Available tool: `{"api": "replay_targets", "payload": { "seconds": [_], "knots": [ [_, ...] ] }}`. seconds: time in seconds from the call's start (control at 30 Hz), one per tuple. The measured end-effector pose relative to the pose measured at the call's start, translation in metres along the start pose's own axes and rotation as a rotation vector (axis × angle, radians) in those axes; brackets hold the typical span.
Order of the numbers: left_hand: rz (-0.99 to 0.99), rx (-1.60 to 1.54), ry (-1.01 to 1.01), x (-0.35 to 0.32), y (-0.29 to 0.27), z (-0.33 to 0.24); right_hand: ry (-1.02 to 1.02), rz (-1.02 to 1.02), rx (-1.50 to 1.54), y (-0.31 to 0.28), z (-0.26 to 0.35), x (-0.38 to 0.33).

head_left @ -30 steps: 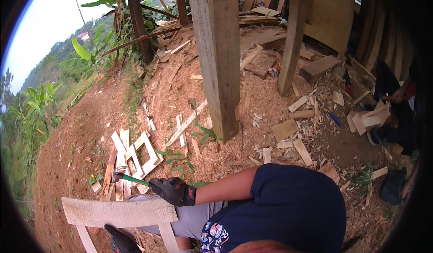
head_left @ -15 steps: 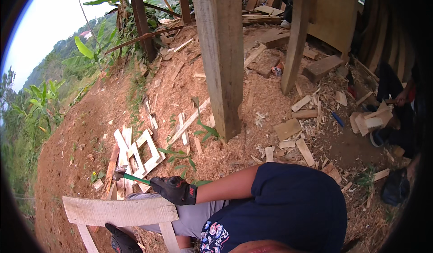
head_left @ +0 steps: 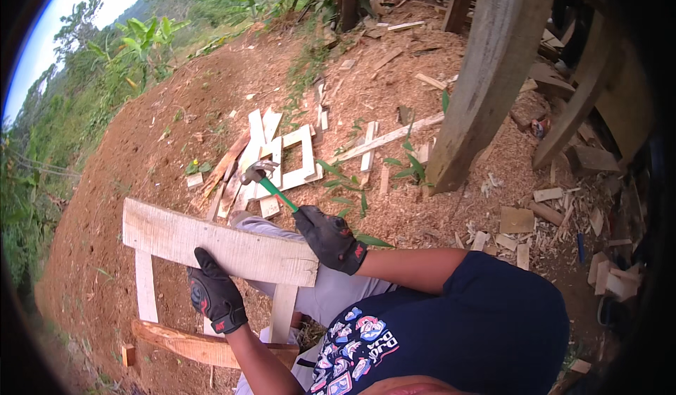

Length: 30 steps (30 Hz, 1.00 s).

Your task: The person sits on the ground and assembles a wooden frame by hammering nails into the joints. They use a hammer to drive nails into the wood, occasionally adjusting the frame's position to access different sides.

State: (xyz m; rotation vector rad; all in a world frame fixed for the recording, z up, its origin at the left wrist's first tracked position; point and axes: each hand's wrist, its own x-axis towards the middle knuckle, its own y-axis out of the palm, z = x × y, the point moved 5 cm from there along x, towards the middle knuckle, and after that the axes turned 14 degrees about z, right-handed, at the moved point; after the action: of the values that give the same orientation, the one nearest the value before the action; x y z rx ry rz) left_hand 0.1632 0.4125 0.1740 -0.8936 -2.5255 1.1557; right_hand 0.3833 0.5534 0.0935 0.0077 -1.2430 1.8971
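Note:
My right hand (head_left: 329,239), in a black glove, is closed around the green handle of a claw hammer (head_left: 279,193). The hammer's metal head is up, beyond the top edge of a pale, slightly curved board (head_left: 220,243). That board tops a wooden frame with upright slats (head_left: 145,286) and a browner, curved crosspiece (head_left: 186,342) lower down. My gloved left hand (head_left: 215,296) grips the board at its lower edge, one digit lying up across its face; its other fingers are partly hidden. Grey-trousered legs are behind the frame.
A pile of pale offcuts and a small rectangular wooden frame (head_left: 299,157) lie on the soil beyond the hammer. A thick wooden post (head_left: 486,85) stands to the right, amid wood shavings. More wood blocks (head_left: 517,220) are scattered at far right. Greenery borders the slope at left.
My left hand has come up from below the board onto its lower edge. The view has swung left, and the board and hammer appear higher and farther right. My right hand keeps the hammer.

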Motion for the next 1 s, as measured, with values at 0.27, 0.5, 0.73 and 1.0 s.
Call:
{"api": "replay_targets", "payload": {
  "seconds": [0.27,0.5,0.73,1.0],
  "knots": [
    [-0.242,0.038,0.162,0.008,-0.020,0.066,0.168,0.359,0.533,-0.001,0.036,0.032],
    [-0.232,-0.224,-0.089,-0.010,-0.025,0.126,0.438,0.651,0.837,0.022,0.042,0.036],
    [-0.418,-0.128,-0.036,-0.009,-0.019,0.160,0.475,0.548,0.831,0.031,0.022,0.036],
    [-0.207,0.066,0.026,-0.004,-0.023,0.115,0.543,0.509,0.920,0.035,0.009,0.034]
  ]
}}
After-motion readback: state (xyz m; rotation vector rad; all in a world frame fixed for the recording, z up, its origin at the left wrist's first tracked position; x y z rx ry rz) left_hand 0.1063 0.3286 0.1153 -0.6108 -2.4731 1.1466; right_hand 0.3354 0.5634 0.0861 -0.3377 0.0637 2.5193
